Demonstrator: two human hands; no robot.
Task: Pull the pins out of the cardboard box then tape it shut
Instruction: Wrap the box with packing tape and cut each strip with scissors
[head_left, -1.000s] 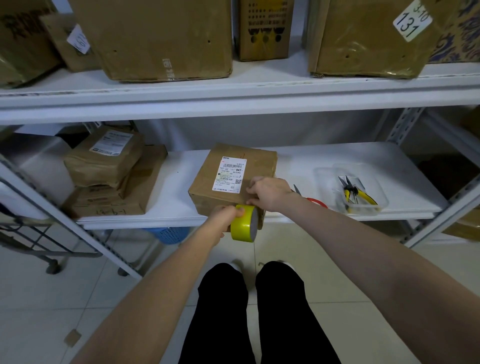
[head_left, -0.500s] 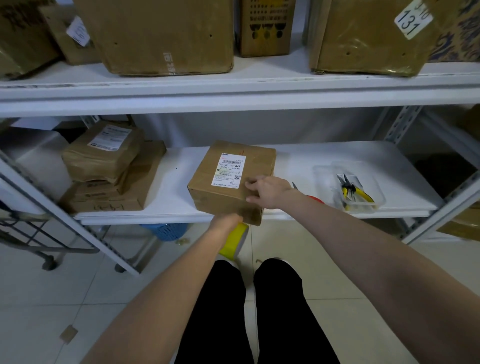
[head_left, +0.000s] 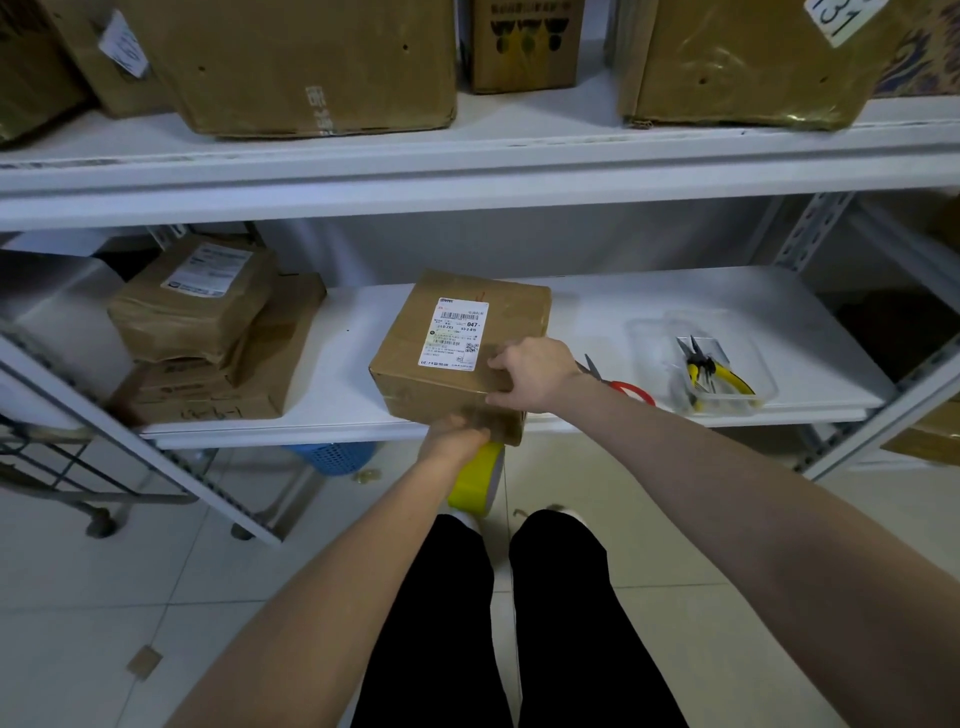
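Right fingers (head_left: 503, 360) clasp cardboard box (head_left: 441, 397) corner; left hand (head_left: 454, 439) grips tape (head_left: 475, 483).

Tape roll (head_left: 475, 480) in left hand (head_left: 457, 436); right hand (head_left: 535, 374) on cardboard box (head_left: 415, 395)

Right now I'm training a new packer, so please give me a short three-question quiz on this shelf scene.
1. True or false: the pliers lie in the clear tray.
2. The left hand grips: A) a yellow tape roll B) a knife C) a stapler.
3. What does the right hand hold?
Key: 1 true; 2 A; 3 the cardboard box.
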